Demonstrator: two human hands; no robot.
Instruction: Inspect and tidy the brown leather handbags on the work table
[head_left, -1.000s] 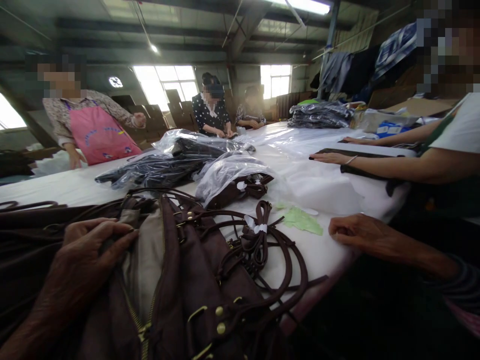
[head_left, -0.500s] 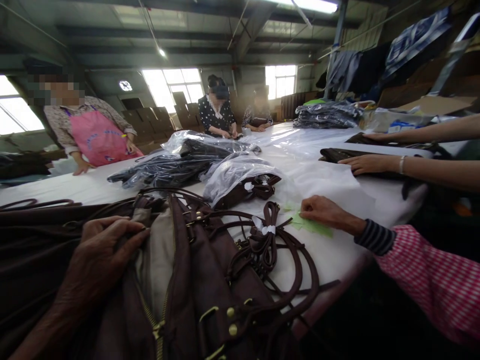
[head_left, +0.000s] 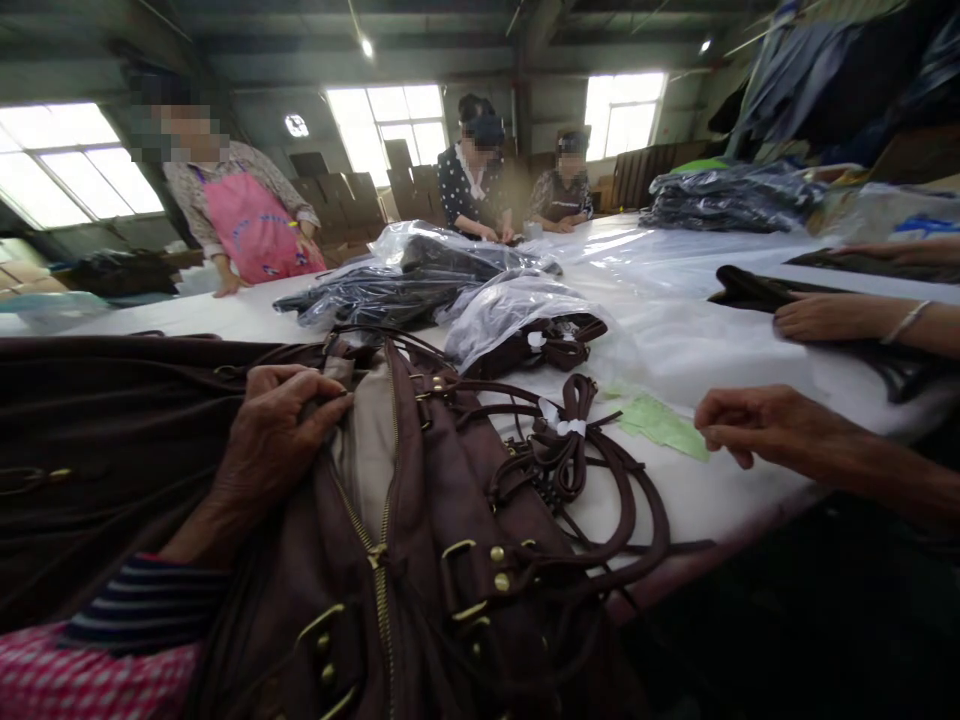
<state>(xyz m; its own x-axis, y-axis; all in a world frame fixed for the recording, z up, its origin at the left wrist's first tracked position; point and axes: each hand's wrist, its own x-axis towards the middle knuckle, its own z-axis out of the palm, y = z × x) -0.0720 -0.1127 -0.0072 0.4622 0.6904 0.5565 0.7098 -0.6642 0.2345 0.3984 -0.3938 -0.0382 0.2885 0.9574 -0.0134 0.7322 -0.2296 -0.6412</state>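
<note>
A dark brown handbag [head_left: 442, 480] lies before me, its brass zipper [head_left: 382, 570] partly open over a beige lining [head_left: 371, 405]. My left hand [head_left: 277, 430] pinches the edge of the opening, thumb and forefinger closed on it. Looped handles [head_left: 656, 500] and a strap bundle [head_left: 577, 430] tied with white rest at the bag's right side. Light green paper [head_left: 656, 425] lies flat on the white table [head_left: 697, 505]. Just right of it hovers my right hand [head_left: 772, 425], fingers curled and pressed together; whatever they may hold does not show.
Plastic-wrapped bags [head_left: 420, 270] are piled beyond the handbag, with another wrapped stack [head_left: 727, 195] at the far right. A co-worker's hand [head_left: 840, 318] rests on a dark item [head_left: 750, 290] to the right. More brown bags [head_left: 97, 430] lie left. Several people stand across the table.
My right hand has lifted off the green paper and drawn back to the right. The left hand keeps its pinch on the bag's edge. The whole view has shifted.
</note>
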